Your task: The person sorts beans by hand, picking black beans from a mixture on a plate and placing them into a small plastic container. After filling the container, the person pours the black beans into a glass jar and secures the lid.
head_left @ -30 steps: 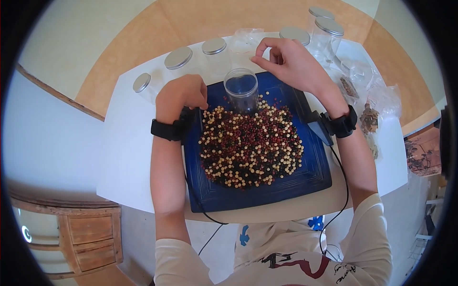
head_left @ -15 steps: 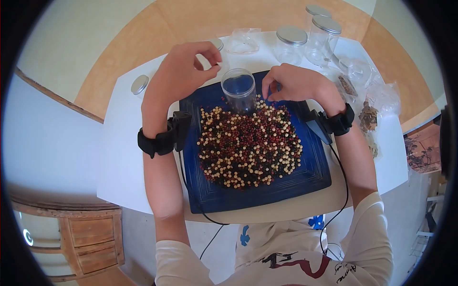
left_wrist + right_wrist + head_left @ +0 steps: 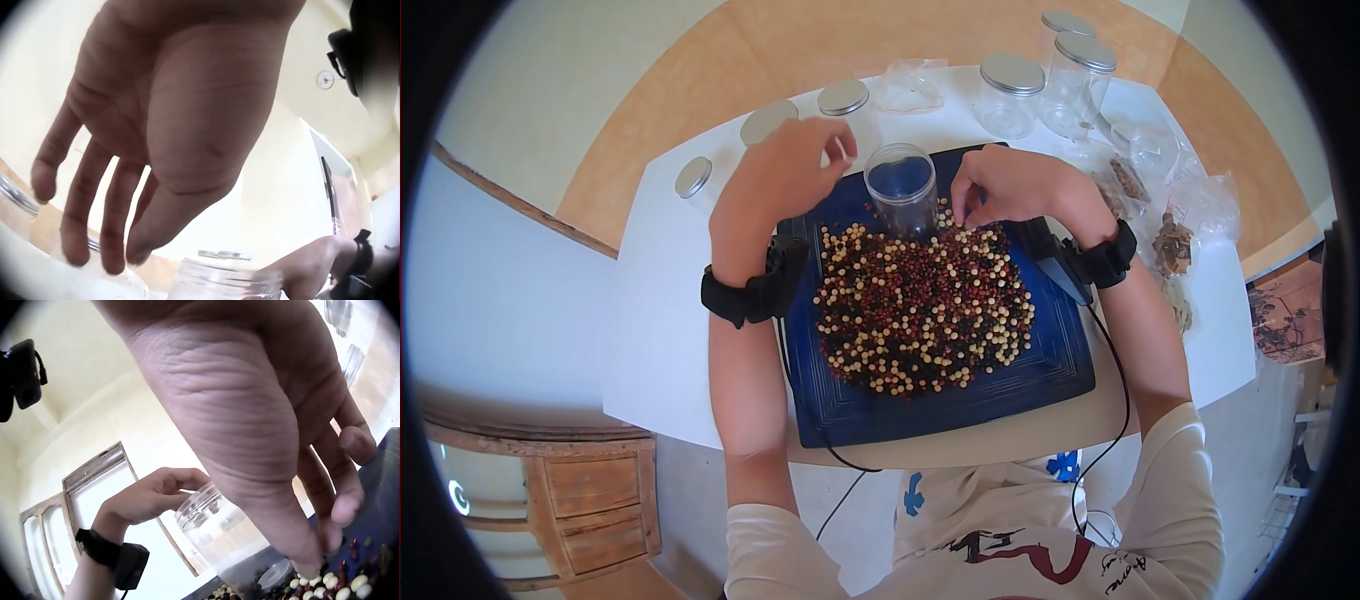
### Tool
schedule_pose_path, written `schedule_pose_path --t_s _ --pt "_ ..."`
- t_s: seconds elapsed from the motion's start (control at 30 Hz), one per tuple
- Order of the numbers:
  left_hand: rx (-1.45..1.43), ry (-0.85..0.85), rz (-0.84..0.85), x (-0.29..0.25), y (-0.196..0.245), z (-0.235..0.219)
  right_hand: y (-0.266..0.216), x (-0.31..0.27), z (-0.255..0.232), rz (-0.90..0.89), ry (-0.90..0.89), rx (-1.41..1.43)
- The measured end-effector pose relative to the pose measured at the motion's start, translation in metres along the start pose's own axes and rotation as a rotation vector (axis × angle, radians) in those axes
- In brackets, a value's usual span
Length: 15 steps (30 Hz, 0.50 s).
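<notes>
Mixed beans (image 3: 925, 310), cream, dark red and black, spread loosely before me across a square blue tray (image 3: 1045, 370); at their far edge, a clear jar (image 3: 903, 198) stands upright and lidless, its foot among the beans.

On my feed, the left hand (image 3: 785, 168) has left the near side of the bean pile; it rose beside the open jar (image 3: 903, 205) half a second ago and has since eased back and slightly down, a little farther from the rim. I see the right hand (image 3: 1025, 187) has come in from beyond the tray (image 3: 1050, 370) and dropped its fingertips to the beans (image 3: 925, 305) right of the open jar. A lid (image 3: 764, 122) that the left hand covered half a second ago shows again, and the lidded jar (image 3: 1006, 108) is uncovered.
</notes>
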<state>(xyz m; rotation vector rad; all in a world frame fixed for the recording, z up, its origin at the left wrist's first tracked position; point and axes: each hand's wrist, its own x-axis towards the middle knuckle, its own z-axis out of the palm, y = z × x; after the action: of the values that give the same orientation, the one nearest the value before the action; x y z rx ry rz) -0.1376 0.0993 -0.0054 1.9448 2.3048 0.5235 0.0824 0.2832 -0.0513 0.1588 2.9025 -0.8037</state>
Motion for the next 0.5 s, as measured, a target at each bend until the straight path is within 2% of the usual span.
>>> schedule_pose_path --t_s 0.03,0.07,0.13,0.27,0.33,0.5 --pt "0.067 -0.136 -0.095 -0.001 0.001 0.001 0.002 0.001 0.002 -0.001 0.000 0.000" --pt "0.067 -0.136 -0.095 0.000 0.000 0.002 0.004 0.002 0.004 0.009 0.003 0.005" --pt "0.040 -0.410 -0.051 0.003 -0.003 0.008 0.004 0.003 0.005 0.018 0.006 0.009" --pt "0.046 -0.455 -0.081 0.009 -0.005 0.025 0.001 0.003 0.003 0.037 -0.018 0.009" --pt "0.034 -0.569 -0.096 0.013 -0.006 0.027 0.003 0.003 0.004 0.030 -0.025 0.014" --pt "0.009 -0.606 -0.084 0.017 -0.010 0.029 -0.002 0.001 0.004 0.055 -0.028 -0.007"
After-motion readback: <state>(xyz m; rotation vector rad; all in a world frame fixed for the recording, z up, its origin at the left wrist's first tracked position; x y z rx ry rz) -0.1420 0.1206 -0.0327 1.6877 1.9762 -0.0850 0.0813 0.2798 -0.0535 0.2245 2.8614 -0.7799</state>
